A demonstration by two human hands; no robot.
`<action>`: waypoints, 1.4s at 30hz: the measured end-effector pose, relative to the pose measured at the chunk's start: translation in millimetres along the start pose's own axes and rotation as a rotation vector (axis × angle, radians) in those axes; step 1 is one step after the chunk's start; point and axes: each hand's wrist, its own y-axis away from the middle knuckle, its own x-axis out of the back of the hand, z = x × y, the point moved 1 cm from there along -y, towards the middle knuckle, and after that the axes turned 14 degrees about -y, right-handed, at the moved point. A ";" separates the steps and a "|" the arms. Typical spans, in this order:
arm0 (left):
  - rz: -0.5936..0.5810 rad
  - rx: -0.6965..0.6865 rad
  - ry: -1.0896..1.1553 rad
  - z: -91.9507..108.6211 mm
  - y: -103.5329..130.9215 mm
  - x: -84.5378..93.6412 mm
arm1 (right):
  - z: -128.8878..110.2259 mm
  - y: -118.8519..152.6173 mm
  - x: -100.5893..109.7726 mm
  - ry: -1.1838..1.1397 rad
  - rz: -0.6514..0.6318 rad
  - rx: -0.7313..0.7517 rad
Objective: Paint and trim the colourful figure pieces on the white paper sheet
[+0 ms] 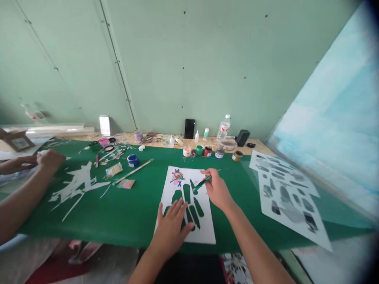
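Paper (208, 233) marked with dark green shapes lies on the green-covered counter (139, 217), right in front of the person. The left hand (171, 227) rests on it, fingers spread wide; the right hand (217, 188) pinches a slim brush (201, 184), tip down at one shape. Small jars (207, 151) stand beyond, near the wall (154, 71).

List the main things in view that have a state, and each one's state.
White sheet: lying flat
Slim tool: slanted over the sheet
Left hand: spread on the sheet
Right hand: closed around the tool
Black phone: upright, screen dark
Water bottle: upright, capped
Blue paint jar: upright
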 end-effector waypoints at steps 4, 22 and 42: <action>0.162 0.026 0.353 23.0 8.1 21.0 | -45.7 52.1 14.6 -0.085 0.010 -0.016; 0.321 0.297 0.875 -25.5 72.5 18.5 | -33.0 125.4 -52.9 0.142 -0.189 0.176; 0.408 0.030 0.268 -81.5 10.8 -43.6 | -10.9 118.0 -20.9 0.427 -0.104 0.211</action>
